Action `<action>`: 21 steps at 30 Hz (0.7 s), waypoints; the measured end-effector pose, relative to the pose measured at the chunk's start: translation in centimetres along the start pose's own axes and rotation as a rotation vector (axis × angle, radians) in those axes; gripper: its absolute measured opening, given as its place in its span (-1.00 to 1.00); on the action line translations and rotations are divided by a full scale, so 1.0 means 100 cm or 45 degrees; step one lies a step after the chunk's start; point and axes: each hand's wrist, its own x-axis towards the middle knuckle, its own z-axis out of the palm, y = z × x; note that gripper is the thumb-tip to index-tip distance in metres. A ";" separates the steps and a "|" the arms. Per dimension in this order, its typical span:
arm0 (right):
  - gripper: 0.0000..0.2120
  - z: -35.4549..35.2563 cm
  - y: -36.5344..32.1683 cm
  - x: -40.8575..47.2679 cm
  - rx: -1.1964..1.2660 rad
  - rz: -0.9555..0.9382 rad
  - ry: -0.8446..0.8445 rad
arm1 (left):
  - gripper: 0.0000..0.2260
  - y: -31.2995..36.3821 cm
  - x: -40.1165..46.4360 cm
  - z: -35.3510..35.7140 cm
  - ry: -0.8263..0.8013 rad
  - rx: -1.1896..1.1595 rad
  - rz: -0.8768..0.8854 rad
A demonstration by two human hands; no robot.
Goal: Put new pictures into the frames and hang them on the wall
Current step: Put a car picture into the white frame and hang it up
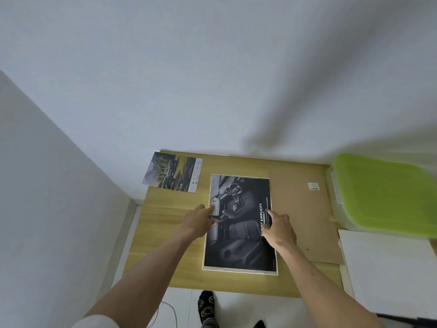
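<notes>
I count one dark picture (pixel 238 223) lying in one pale frame (pixel 240 272) on the wooden table (pixel 165 245), left hand (pixel 199 221) and right hand (pixel 280 227) with fingers spread flat at its side edges, apparently gripping nothing, one colour picture (pixel 172 172) apart at the far left corner, one brown backing board (pixel 305 216) beside, one green-lidded box (pixel 383 192).
</notes>
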 end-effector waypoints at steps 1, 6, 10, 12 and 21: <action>-0.45 0.000 0.000 0.000 -0.002 -0.003 0.000 | -0.63 0.000 0.001 0.000 -0.004 0.007 0.003; -0.44 0.003 0.002 0.000 -0.006 0.003 -0.001 | -0.61 0.004 0.001 0.004 0.042 -0.004 0.015; -0.42 0.006 0.002 0.001 -0.006 0.001 -0.012 | -0.66 0.003 0.002 0.005 0.073 -0.061 0.006; -0.42 0.007 0.002 0.002 0.001 0.011 -0.015 | -0.70 0.000 0.003 0.004 0.066 -0.071 0.010; -0.41 0.010 0.004 0.002 0.029 0.025 -0.007 | -0.72 -0.002 0.004 0.003 0.088 -0.144 0.012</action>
